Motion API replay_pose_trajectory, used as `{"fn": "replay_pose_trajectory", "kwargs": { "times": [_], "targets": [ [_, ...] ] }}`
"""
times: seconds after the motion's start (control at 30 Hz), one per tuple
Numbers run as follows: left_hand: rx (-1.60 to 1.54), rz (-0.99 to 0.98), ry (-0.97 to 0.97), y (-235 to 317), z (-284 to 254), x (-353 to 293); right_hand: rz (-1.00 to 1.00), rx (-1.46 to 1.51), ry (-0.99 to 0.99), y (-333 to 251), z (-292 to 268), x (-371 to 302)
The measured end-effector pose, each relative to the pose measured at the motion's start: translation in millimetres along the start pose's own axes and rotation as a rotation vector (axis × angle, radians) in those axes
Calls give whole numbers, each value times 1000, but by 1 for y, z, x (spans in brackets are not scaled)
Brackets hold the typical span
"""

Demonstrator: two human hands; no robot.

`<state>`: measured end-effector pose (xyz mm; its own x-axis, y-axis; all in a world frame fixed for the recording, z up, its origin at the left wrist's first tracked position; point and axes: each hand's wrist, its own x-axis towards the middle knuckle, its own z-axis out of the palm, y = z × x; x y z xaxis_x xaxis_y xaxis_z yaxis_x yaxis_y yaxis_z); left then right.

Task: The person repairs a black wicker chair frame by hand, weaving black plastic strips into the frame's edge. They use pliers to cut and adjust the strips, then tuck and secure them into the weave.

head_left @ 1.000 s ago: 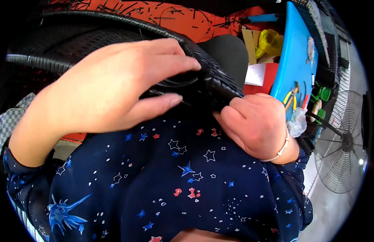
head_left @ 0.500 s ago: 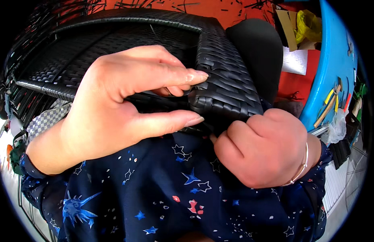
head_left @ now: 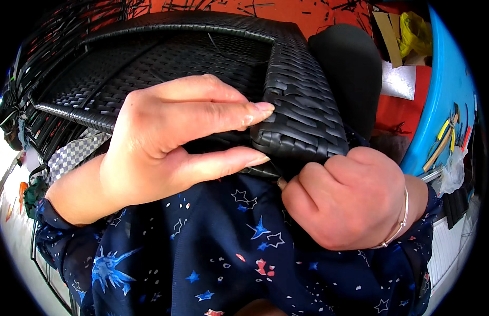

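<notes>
A black woven rattan furniture piece (head_left: 302, 105) lies across my lap, its padded-looking corner pointing toward me. My left hand (head_left: 170, 131) is at that corner with thumb and fingers apart. Its fingertips touch the woven edge from the left, while the thumb reaches just below the corner. My right hand (head_left: 344, 200) is curled closed, knuckles up, right beneath the corner's near edge. Whatever its fingers hold is hidden under the hand.
Black strip scraps (head_left: 250, 6) litter the red floor. On the right stands a blue curved surface (head_left: 439, 105) with tools (head_left: 445, 139) and a clear plastic bag (head_left: 454, 171). A yellow bag (head_left: 414, 34) sits in a cardboard box (head_left: 387, 39) behind it. A black rounded pad (head_left: 347, 73) adjoins the rattan piece.
The whole view has shifted slightly, so everything sits a little farther right. Left fingertips and thumb have drawn slightly closer together; the right hand stays closed below the corner.
</notes>
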<state>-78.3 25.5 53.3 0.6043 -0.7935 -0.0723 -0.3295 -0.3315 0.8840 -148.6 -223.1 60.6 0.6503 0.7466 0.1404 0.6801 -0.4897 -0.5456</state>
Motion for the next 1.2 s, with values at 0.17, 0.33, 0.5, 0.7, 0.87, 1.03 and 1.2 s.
{"fn": "replay_pose_trajectory", "kwargs": {
  "times": [0.17, 0.33, 0.5, 0.7, 0.87, 1.03, 1.2],
  "targets": [
    [50, -38, -51, 4, -2, -1, 3, -3, -4, 0, 0, -1],
    [118, -64, -54, 11, -11, 0, 1, 23, 8, 0, 2, -2],
    [105, 90, -117, 5, -13, 4, -11, 35, 39, 2, 1, 0],
    [81, 75, -87, 2, -6, -1, -32, 34, 63, 4, 5, -3],
    [105, 90, -70, 1, -6, -3, -30, 31, 57, 3, 4, -2],
    [55, 27, -31, 2, -5, 0, -21, 35, 65, 2, 5, -4],
    [64, 42, -24, -1, -6, -1, -30, 36, -12, 3, -1, -1]
  ]
}}
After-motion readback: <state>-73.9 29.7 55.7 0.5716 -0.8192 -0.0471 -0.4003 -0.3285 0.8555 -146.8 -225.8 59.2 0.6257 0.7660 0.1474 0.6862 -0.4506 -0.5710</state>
